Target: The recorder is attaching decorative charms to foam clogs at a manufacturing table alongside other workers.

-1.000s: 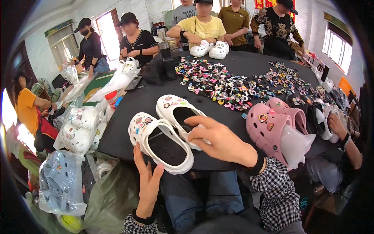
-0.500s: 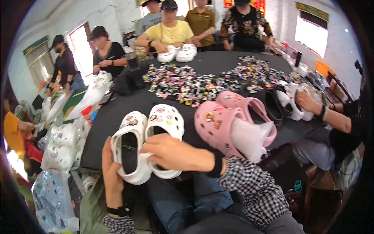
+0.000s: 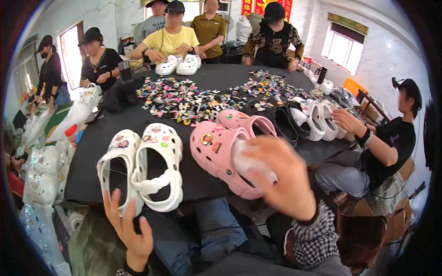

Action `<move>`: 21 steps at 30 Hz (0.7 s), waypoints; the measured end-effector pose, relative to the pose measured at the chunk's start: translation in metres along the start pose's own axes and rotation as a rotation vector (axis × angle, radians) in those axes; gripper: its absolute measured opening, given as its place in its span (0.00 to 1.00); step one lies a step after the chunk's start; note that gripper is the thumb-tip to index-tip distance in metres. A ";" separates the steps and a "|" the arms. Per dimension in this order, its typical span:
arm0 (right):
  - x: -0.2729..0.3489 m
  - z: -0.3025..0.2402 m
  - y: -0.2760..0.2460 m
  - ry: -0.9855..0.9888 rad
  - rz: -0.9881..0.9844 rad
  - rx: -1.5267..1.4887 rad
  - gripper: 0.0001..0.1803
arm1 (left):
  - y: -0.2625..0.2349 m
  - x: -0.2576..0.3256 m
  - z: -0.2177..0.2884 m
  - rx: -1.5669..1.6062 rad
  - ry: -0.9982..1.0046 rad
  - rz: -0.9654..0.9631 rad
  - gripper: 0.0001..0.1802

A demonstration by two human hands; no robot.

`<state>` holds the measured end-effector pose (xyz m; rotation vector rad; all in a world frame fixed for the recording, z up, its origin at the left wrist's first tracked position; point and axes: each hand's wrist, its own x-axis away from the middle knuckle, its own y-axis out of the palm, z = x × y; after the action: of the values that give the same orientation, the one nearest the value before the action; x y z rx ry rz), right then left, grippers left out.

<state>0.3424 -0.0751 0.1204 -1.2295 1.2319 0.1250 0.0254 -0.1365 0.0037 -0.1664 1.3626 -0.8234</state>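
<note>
My left hand (image 3: pixel 126 230) is at the near edge of the black surface (image 3: pixel 92 152), fingers spread and open, their tips touching the heel end of the left shoe of the white clog pair (image 3: pixel 140 168). The two white clogs lie side by side near me, toes pointing far, with small coloured charms stuck on their uppers and their heel straps facing me. The right one overhangs the near edge a little.

My right hand (image 3: pixel 281 179) is curled around a clear plastic wad (image 3: pixel 246 161) that sits in the opening of the near pink clog (image 3: pixel 218 154); the hand is blurred, so I can see the fingers closed on the plastic but not how firmly. That pink clog lies on the surface just right of the white pair, its heel end hanging over the near edge. A second pink clog (image 3: pixel 246 124) lies just beyond it, touching it.

Farther out, a wide scatter of small coloured charms (image 3: pixel 193 96) covers the middle of the surface. To the right stand black clogs (image 3: pixel 276 117) and white clogs (image 3: pixel 317 117), where a seated person's hand (image 3: pixel 345 122) reaches. Another white pair (image 3: pixel 179 64) rests at the far side in front of a person in yellow.
</note>
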 end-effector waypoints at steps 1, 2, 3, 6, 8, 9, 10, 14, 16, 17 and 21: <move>0.001 0.022 -0.005 0.106 0.035 0.003 0.16 | -0.003 0.005 0.008 0.015 0.016 -0.092 0.20; -0.001 0.038 -0.019 0.184 0.046 0.024 0.13 | 0.001 0.003 0.018 0.067 0.063 -0.109 0.19; 0.001 0.061 -0.030 0.293 0.029 -0.021 0.11 | 0.006 0.000 0.025 0.170 0.095 -0.155 0.18; 0.010 0.117 -0.056 0.487 -0.099 0.036 0.11 | 0.021 -0.025 0.047 0.382 0.186 -0.227 0.22; 0.010 0.140 -0.057 0.548 -0.271 -0.134 0.14 | 0.028 -0.040 0.052 0.513 0.214 -0.271 0.22; 0.011 0.146 -0.050 0.544 -0.292 -0.163 0.17 | 0.033 -0.039 0.050 0.514 0.159 -0.309 0.21; 0.012 0.149 -0.038 0.543 -0.316 -0.196 0.21 | 0.033 -0.046 0.050 0.511 0.160 -0.312 0.21; -0.007 0.143 -0.008 0.493 -0.355 0.046 0.28 | 0.015 -0.072 0.055 0.443 0.220 -0.216 0.14; -0.015 0.135 0.000 0.375 -0.260 0.189 0.26 | 0.006 -0.066 0.043 0.226 0.255 -0.111 0.16; -0.020 0.131 0.005 0.376 -0.232 0.222 0.26 | 0.005 -0.060 0.034 0.157 0.246 -0.080 0.15; -0.033 0.122 0.022 0.388 -0.437 0.204 0.25 | -0.002 -0.026 0.011 -0.120 0.064 -0.109 0.18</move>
<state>0.3924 0.0426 0.1107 -1.3494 1.2348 -0.5694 0.0355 -0.1260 0.0282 -0.3127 1.4739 -0.8443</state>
